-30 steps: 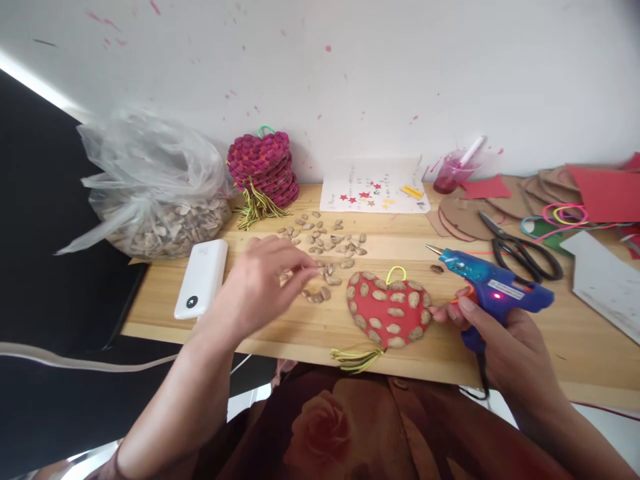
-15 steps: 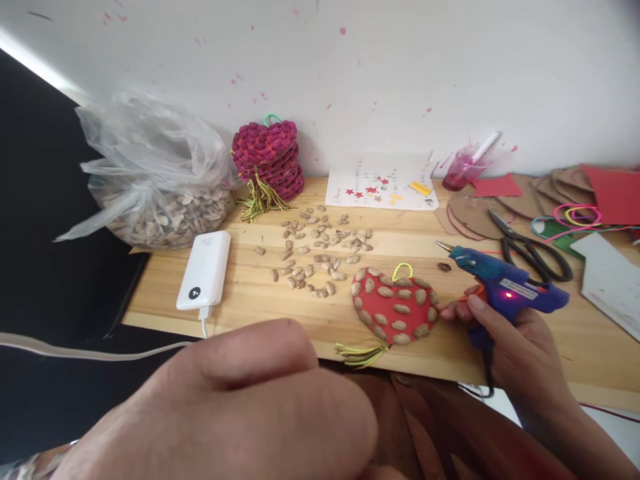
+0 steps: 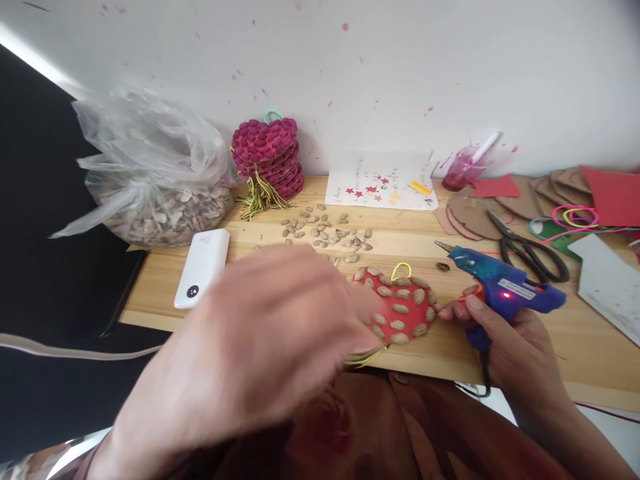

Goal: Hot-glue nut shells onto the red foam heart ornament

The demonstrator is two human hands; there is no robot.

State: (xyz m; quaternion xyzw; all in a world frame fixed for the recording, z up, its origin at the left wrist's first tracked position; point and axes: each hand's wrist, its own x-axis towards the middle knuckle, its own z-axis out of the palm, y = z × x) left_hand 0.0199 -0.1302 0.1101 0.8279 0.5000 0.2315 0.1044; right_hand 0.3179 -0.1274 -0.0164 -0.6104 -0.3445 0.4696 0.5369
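Note:
My right hand [image 3: 505, 337] grips a blue glue gun [image 3: 503, 287] with a red light on, its nozzle pointing left over the wooden table [image 3: 550, 347]. Its fingertips touch the right edge of a red heart [image 3: 400, 307] studded with pale shells, which has a yellow loop on top and a yellow tassel below. My left hand [image 3: 270, 343] is raised close to the camera, blurred by motion, its fingers reaching toward the heart's left side and hiding part of the loose shells [image 3: 325, 233]. Whether it holds anything is unclear.
A clear plastic bag of shells [image 3: 150, 180] sits at the back left beside a white power bank [image 3: 201, 268]. A stack of magenta hearts [image 3: 267, 157] stands by the wall. Star paper [image 3: 380, 187], a pink cup [image 3: 463, 170], black scissors [image 3: 530, 250], cardboard pieces and coloured cords lie right.
My left hand left the loose shells, swung up close to the camera, and now moves right toward the heart. The right hand and glue gun have stayed put.

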